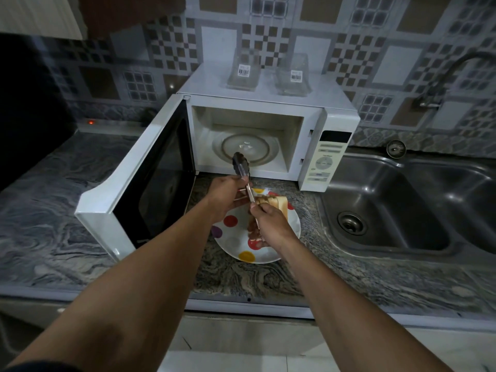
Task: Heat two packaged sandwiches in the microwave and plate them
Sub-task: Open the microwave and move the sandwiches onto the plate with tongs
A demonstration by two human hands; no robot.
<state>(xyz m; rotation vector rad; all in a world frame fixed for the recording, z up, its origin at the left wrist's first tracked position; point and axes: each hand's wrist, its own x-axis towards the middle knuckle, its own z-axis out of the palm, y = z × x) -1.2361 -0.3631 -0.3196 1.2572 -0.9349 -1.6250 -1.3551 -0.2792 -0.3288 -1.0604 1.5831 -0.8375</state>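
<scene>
Head view: sandwiches [279, 206] lie on the dotted plate [236, 244] just before the open microwave [268, 103]; left hand [227, 193] and right hand [271, 220] each have a closed grip on the tongs [241, 165], likely to lock them.

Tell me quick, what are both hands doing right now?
Left hand: gripping the tongs near their middle.
Right hand: pinching the tongs' handle end.
</scene>
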